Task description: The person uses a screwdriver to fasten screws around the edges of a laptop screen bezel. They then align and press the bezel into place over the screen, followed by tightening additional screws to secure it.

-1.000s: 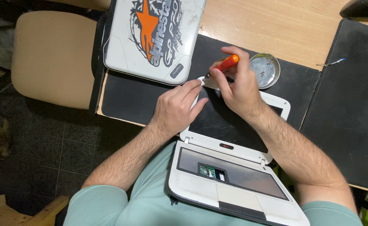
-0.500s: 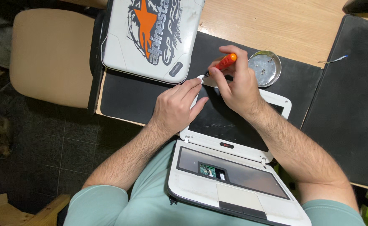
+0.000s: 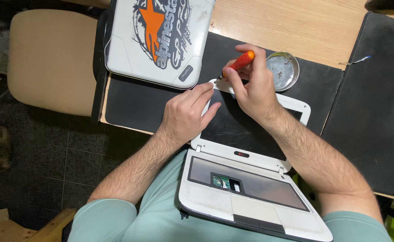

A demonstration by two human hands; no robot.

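A small white laptop [image 3: 250,197] lies open on my lap and the desk edge, its keyboard removed and a circuit board showing in the bay. Its dark screen [image 3: 241,125] rests flat on the black mat [image 3: 134,103]. My right hand [image 3: 250,87] grips an orange-handled screwdriver [image 3: 239,62], with the tip at the upper left corner of the screen frame. My left hand [image 3: 186,114] presses on the same corner, fingers spread on the bezel.
A second white laptop [image 3: 159,38], shut and covered with an orange and grey sticker, lies at the back left. A round metal dish [image 3: 284,67] with small screws sits behind my right hand. Another black mat [image 3: 376,107] lies at right. A beige chair [image 3: 49,58] stands at left.
Almost nothing differs: both hands stay at the screen's corner, and the screwdriver handle has shifted only slightly.
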